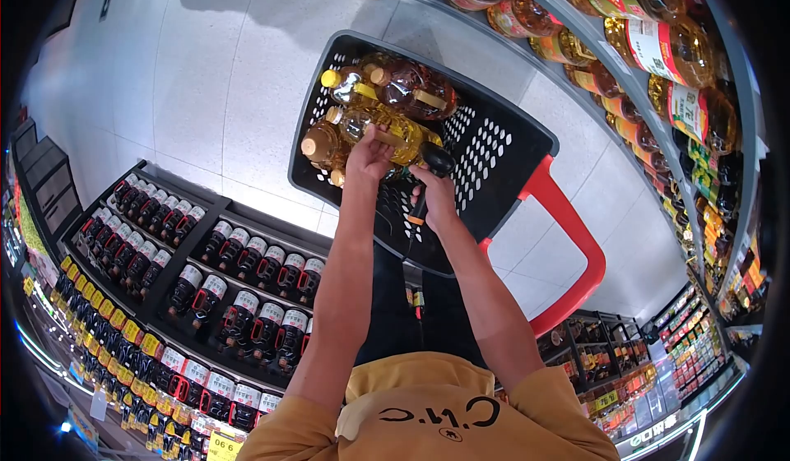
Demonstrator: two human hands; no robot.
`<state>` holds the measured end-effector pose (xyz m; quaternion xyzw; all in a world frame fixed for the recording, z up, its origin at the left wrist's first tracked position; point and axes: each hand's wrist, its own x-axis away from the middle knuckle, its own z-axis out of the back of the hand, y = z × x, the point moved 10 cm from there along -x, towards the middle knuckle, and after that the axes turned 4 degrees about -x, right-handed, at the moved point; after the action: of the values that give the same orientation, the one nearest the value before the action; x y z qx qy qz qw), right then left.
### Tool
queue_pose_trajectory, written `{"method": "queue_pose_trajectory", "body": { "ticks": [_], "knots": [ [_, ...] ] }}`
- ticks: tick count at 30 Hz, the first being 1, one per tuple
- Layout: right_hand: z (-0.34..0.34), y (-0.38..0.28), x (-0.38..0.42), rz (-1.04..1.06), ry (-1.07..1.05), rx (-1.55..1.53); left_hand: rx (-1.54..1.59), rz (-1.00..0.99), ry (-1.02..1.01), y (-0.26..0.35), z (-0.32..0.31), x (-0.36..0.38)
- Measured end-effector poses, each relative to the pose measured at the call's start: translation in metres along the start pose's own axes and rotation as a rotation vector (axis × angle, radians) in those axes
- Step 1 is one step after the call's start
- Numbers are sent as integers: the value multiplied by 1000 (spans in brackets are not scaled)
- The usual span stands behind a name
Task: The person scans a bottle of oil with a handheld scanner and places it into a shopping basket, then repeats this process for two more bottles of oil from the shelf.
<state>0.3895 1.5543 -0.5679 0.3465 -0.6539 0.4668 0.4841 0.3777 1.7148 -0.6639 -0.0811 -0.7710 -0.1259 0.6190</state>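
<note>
Inside a black basket [535, 136] with perforated walls lie several large bottles of golden and amber oil. My left hand [370, 157] reaches in, its fingers curled against a clear bottle of yellow oil [403, 136] with a tan label. Just to the right, my right hand [436, 194] is closed around the handle of a black and orange handheld barcode scanner [438, 160]. The scanner's rounded black head is close to that bottle's lower end. Behind it lie a darker amber oil bottle [415, 89] and a yellow-capped bottle [350, 84].
A red handle [588, 268] sticks out from the basket's right side. Shelves of oil bottles [662, 50] run along the right. On the left stands a rack with rows of dark bottles [247, 321]. Pale floor tiles [197, 74] lie around the basket.
</note>
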Motion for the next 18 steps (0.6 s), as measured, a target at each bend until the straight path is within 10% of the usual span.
{"method": "queue_pose_trajectory", "body": {
  "ticks": [18],
  "knots": [
    [10,2,14,19,35,-17,-10,-52,-26,-2,-5,8]
  ]
}}
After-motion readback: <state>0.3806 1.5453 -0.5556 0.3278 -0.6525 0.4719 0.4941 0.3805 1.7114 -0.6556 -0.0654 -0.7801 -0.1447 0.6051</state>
